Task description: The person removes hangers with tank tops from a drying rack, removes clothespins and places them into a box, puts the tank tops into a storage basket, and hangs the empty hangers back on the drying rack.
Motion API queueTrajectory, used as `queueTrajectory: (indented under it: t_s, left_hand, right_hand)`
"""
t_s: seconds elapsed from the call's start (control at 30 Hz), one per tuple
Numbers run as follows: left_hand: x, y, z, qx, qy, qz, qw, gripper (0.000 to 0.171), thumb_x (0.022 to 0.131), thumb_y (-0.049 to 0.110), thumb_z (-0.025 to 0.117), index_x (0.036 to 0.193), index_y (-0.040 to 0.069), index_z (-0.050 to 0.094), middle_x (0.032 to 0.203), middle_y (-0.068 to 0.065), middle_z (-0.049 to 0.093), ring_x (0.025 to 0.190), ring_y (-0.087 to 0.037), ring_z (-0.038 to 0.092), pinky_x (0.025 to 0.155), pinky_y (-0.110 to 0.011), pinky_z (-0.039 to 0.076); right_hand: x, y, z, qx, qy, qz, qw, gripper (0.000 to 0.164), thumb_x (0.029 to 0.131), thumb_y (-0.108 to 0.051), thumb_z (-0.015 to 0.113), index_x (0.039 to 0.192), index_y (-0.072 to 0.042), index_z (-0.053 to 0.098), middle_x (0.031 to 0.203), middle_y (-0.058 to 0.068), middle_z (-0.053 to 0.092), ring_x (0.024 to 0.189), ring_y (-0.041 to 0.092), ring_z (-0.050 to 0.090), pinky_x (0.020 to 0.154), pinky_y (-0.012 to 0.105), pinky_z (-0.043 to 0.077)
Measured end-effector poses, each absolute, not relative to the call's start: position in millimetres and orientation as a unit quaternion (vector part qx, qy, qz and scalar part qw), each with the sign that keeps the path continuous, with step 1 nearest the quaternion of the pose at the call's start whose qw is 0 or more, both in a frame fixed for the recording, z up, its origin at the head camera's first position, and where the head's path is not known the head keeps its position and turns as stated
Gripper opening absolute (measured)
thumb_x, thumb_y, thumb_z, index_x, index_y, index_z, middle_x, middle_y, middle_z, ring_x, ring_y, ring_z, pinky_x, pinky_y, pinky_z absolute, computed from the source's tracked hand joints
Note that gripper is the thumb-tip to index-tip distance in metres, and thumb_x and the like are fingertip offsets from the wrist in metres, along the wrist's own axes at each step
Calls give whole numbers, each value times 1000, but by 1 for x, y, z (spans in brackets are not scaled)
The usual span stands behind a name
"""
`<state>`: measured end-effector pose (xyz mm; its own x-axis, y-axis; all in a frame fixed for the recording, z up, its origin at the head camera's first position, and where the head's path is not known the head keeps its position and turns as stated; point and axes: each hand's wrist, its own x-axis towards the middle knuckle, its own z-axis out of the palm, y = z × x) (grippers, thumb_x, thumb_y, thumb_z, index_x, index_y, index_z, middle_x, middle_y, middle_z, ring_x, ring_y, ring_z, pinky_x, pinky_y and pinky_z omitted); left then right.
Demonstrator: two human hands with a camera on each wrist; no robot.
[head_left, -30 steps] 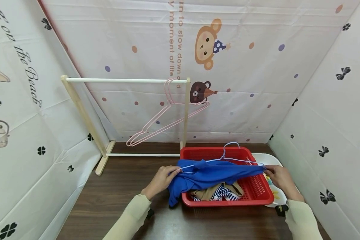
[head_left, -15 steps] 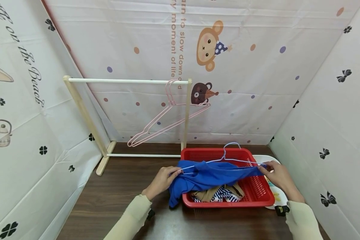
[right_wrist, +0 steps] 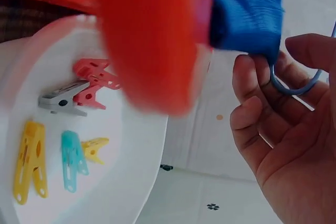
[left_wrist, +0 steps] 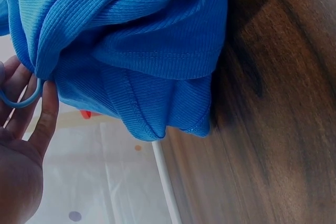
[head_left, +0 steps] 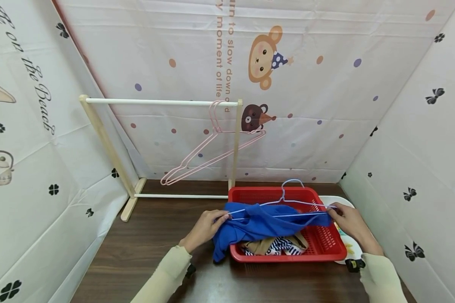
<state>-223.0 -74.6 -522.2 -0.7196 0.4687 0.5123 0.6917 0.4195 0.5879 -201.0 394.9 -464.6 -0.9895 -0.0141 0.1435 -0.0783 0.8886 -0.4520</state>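
Observation:
A light blue clothes hanger [head_left: 283, 198] lies over the red basket, its hook pointing to the back. A blue ribbed garment [head_left: 265, 225] hangs bunched around its left part, spilling over the basket's left rim. The left hand [head_left: 206, 227] pinches the hanger's left end together with the cloth. In the left wrist view, the hanger's rounded end [left_wrist: 38, 90] shows between the fingers. The right hand [head_left: 349, 221] holds the hanger's right end, and the garment's edge [right_wrist: 252, 35] reaches its fingertips in the right wrist view. The hanger's lower bar shows in front of the cloth.
The red basket [head_left: 288, 257] holds tan and striped clothes [head_left: 280, 245]. Behind its right side, a white tray [right_wrist: 131, 182] carries several coloured clothespins [right_wrist: 71, 156]. Pink hangers [head_left: 197, 153] hang on the drying rack [head_left: 155, 102] at the back left. Printed cloth walls surround the table.
The right hand has shifted slightly left at the hanger's end. The garment's right edge has slipped lower, so the hanger's lower bar now shows across the front. The left hand stays put.

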Motion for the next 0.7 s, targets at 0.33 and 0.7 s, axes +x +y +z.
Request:
queueTrajectory:
  t_s: [0.33, 0.7]
  left_hand:
    - [-223, -75, -520, -338, -839, -410, 114, 25, 100, 18, 57, 117, 7, 71, 108, -5, 75, 98, -12, 70, 91, -34, 56]
    - [-221, -70, -500, -320, -870, -349, 138, 24, 99, 25, 59, 115, 11, 72, 111, -3, 74, 100, -15, 70, 91, -36, 56]
  right_hand:
    - [-200, 391, -460, 33, -966, 242, 87, 25, 97, -19, 60, 112, 0, 66, 107, 24, 68, 93, 38, 66, 73, 49, 58]
    - [-197, 397, -465, 44, -970, 230, 61, 33, 97, -27, 62, 115, -1, 68, 110, 24, 70, 94, 40, 67, 72, 48, 59]
